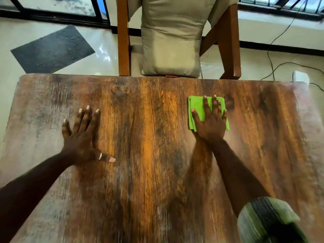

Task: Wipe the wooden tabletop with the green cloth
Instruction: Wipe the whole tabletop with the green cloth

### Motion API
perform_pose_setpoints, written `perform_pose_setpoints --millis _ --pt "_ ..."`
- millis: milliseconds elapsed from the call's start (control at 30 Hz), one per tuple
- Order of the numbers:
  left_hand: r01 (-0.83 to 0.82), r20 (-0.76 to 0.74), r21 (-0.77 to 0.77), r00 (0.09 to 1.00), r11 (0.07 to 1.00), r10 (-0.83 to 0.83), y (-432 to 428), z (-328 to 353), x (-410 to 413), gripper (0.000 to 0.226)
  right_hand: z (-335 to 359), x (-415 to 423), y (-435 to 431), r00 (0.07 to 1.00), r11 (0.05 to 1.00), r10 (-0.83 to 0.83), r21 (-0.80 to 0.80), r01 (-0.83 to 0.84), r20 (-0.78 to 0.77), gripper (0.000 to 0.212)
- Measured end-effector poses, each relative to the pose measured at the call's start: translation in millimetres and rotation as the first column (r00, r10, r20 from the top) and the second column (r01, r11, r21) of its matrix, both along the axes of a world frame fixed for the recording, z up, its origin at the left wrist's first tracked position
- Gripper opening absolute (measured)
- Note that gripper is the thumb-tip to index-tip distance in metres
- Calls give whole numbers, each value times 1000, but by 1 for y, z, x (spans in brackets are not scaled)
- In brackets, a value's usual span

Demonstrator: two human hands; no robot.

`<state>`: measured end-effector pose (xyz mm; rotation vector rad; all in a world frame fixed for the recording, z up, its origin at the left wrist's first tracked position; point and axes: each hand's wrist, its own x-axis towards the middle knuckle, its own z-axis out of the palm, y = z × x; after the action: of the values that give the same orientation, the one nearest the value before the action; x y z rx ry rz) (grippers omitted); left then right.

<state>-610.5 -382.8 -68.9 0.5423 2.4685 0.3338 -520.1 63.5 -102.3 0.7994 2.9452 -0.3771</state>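
A folded green cloth (197, 106) lies flat on the wooden tabletop (150, 130), right of centre and toward the far edge. My right hand (211, 121) presses down on the cloth with fingers spread, covering most of it. My left hand (82, 137) rests palm-down on the bare wood at the left, fingers apart, a ring on the thumb, holding nothing. The near part of the table looks blurred.
A wooden chair (123, 41) with a beige cushion (171, 50) stands against the table's far edge. A dark mat (52, 50) lies on the shiny floor at the back left. Cables (273, 67) and a white object (300, 77) lie at the back right.
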Motion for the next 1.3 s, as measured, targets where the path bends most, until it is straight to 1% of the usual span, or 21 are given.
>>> perform_pose_setpoints --millis 167,267,400,533,600,667,767,900,1033,1133,1200,1300 --pt "-10 -9 -19 1000 1000 10 2 0 0 169 2 -66 17 1000 1000 4 -8 -4 6 84" --pt "-16 0 -20 1000 1000 16 2 1 -1 170 2 -89 24 1000 1000 12 -17 -12 5 85" --pt "-31 40 -6 999 999 32 3 7 -5 165 -1 -92 26 1000 1000 17 -4 -17 4 85" --pt "-80 -17 21 997 997 81 15 19 -44 164 -2 -92 26 1000 1000 17 -4 -17 -10 84" --pt "-72 -36 36 997 997 73 22 24 -73 167 -2 -91 26 1000 1000 22 0 -22 -12 84" --pt "-41 -5 21 999 999 41 24 22 -93 170 -4 -90 26 1000 1000 25 3 -24 -13 83" --pt "-9 73 -29 997 1000 11 24 14 -99 170 -5 -91 27 1000 1000 27 7 -27 -6 83" --pt "-7 58 -34 998 999 9 23 9 -99 168 -7 -94 19 1000 1000 1 15 -1 11 84" --pt "-18 58 -28 998 999 20 23 7 -100 170 -7 -112 -37 1000 1000 24 17 -24 2 84" --pt "-17 44 -27 999 999 18 21 3 -100 169 -7 -133 -115 995 995 98 21 -97 -27 84" --pt "-21 31 -33 999 999 22 21 3 -100 170 -7 -146 -176 989 990 140 -24 -141 -38 83" --pt "-49 5 -86 999 995 49 24 3 -99 168 -5 -157 -262 976 975 204 -78 -210 -73 81"
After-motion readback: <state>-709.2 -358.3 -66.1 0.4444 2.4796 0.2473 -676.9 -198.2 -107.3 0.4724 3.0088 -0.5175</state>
